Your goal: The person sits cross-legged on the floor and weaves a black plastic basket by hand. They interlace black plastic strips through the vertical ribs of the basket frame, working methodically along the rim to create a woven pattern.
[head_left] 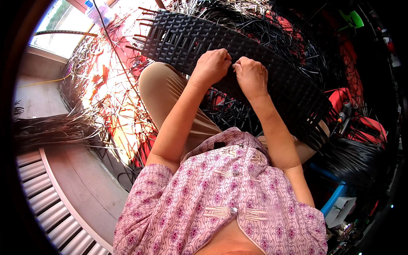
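Across my lap lies a long panel (pixel 289 87) of woven flat black strips, slanting from upper left to lower right. Loose strip ends (pixel 138 42) stick out at its upper left end. Over the panel's middle, my left hand (pixel 212 66) has its fingers curled closed. Just to its right, my right hand (pixel 252 77) is also closed, thumb and forefinger pinched together. The two sets of fingertips almost meet. Whatever they pinch is too small or hidden to make out. Part of the weave under both hands is covered.
Loose black strips (pixel 238 12) lie heaped beyond the panel. A bundle of strips (pixel 55 129) rests at the left, above a slatted white surface (pixel 46 199). A dark tool (pixel 345 111) with a cable lies at the right. Lower right stands a light grey box (pixel 340 211).
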The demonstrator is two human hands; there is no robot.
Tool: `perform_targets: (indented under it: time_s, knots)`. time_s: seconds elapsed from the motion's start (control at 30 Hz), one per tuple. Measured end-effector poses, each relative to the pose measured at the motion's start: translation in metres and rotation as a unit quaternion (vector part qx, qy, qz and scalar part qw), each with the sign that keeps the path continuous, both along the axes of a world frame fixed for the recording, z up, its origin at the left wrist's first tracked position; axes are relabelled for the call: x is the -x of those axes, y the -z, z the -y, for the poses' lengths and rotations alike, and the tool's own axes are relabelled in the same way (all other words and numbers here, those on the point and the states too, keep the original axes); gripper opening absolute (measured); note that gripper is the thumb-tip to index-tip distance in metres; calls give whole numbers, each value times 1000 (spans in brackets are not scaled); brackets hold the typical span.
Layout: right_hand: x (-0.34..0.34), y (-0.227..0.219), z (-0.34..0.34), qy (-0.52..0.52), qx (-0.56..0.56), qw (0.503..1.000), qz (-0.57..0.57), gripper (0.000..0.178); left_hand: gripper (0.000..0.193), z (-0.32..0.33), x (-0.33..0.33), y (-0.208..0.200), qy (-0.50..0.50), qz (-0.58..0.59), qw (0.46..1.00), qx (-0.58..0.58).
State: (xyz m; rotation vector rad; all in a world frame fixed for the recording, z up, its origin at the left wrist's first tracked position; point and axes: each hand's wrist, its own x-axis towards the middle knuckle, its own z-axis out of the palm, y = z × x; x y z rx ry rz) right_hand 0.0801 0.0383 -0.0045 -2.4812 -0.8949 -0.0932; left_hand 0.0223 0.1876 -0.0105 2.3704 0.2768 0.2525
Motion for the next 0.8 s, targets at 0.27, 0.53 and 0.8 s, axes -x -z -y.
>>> perform_targets:
  time_s: [0.27, 0.53, 0.8]
  knots:
    - [13, -6, -2, -14, -61, 998, 26, 20, 16, -4, 8, 1, -57, 35, 997, -26]
    - [18, -6, -1, -81, -146, 979, 113, 25, 16, -29, 23, -10, -93, 32, 994, -53]
    - [-7, -24, -29, -175, -263, 949, -15, 27, 14, -49, 43, -58, -121, 97, 984, -87]
